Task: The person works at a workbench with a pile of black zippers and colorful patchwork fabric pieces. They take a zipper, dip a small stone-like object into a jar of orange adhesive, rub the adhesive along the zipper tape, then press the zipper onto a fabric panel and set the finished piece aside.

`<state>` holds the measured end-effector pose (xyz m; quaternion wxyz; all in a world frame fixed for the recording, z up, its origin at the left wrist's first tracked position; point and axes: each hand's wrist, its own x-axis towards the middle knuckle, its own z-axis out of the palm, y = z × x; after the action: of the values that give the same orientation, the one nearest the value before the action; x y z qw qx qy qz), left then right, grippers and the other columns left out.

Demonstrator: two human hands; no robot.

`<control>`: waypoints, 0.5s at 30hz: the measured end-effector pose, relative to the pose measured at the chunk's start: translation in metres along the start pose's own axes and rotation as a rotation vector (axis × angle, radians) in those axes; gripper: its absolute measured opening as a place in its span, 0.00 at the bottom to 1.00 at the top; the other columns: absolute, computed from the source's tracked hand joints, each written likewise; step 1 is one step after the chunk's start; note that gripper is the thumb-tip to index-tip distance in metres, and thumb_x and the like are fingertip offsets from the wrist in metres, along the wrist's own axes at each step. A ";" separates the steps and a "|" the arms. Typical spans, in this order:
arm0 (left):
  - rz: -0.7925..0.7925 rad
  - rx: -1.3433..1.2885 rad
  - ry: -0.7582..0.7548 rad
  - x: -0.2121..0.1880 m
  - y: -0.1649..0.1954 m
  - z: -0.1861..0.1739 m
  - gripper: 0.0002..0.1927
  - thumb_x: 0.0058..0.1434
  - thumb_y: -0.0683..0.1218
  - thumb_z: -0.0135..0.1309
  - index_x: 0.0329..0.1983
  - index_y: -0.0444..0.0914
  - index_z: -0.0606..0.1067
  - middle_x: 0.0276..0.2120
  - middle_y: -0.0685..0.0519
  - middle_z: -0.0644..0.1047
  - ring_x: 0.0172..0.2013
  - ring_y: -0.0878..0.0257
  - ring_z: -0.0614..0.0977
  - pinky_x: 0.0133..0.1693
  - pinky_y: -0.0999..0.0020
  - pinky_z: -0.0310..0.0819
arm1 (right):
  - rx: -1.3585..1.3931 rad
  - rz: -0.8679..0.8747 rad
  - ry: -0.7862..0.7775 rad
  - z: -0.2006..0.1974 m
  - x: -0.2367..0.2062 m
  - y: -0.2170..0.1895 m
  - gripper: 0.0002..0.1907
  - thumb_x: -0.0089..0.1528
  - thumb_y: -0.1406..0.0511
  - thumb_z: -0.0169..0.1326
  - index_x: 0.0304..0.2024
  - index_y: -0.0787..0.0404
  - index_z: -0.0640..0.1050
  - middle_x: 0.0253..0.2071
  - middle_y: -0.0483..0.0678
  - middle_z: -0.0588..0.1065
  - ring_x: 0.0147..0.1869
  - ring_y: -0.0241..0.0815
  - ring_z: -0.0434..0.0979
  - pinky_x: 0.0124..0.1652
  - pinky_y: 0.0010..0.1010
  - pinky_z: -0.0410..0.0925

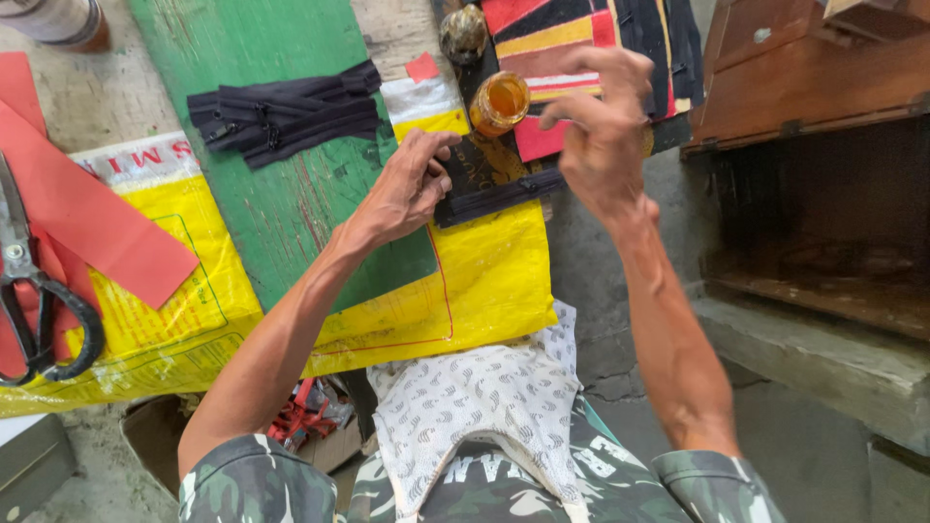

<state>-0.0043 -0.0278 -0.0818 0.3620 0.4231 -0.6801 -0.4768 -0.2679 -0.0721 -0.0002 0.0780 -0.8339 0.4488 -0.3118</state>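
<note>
Pressing flat on a dark piece with a black zipper along its near edge, the left hand has its fingers laid together on the fabric, closed round nothing. Under that hand lie a yellow plastic sack and a green board. To its right the right hand hovers raised, fingertips pinched together; whether something thin sits between them I cannot tell. Just beyond the left hand's fingertips, and left of the right hand, stands an open jar of amber glue. Farther left on the board lies a bundle of black zippers. Well off to the left, red strips and black-handled scissors rest on the sack.
</note>
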 end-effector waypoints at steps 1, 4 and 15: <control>-0.011 -0.003 -0.004 -0.002 -0.002 0.001 0.27 0.62 0.32 0.51 0.65 0.36 0.66 0.48 0.45 0.69 0.41 0.56 0.79 0.47 0.64 0.76 | 0.167 0.138 0.064 -0.002 -0.018 -0.010 0.15 0.57 0.79 0.49 0.33 0.59 0.83 0.53 0.49 0.72 0.63 0.47 0.66 0.57 0.38 0.62; -0.028 -0.016 -0.015 -0.003 -0.007 0.001 0.27 0.62 0.32 0.51 0.65 0.36 0.66 0.48 0.45 0.69 0.41 0.57 0.79 0.47 0.64 0.76 | 0.801 0.656 0.167 0.021 -0.075 -0.045 0.16 0.62 0.78 0.48 0.36 0.57 0.83 0.42 0.46 0.77 0.41 0.36 0.73 0.37 0.29 0.69; -0.029 -0.007 -0.007 -0.004 -0.010 0.003 0.27 0.61 0.31 0.49 0.65 0.36 0.66 0.48 0.45 0.69 0.41 0.57 0.79 0.47 0.64 0.77 | 1.105 0.926 -0.271 0.051 -0.153 -0.061 0.52 0.53 0.78 0.38 0.80 0.53 0.45 0.22 0.44 0.69 0.29 0.36 0.73 0.42 0.31 0.72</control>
<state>-0.0028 -0.0249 -0.0929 0.3541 0.4301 -0.6734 -0.4859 -0.2566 0.0777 -0.0847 0.6658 -0.4288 0.5189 -0.3218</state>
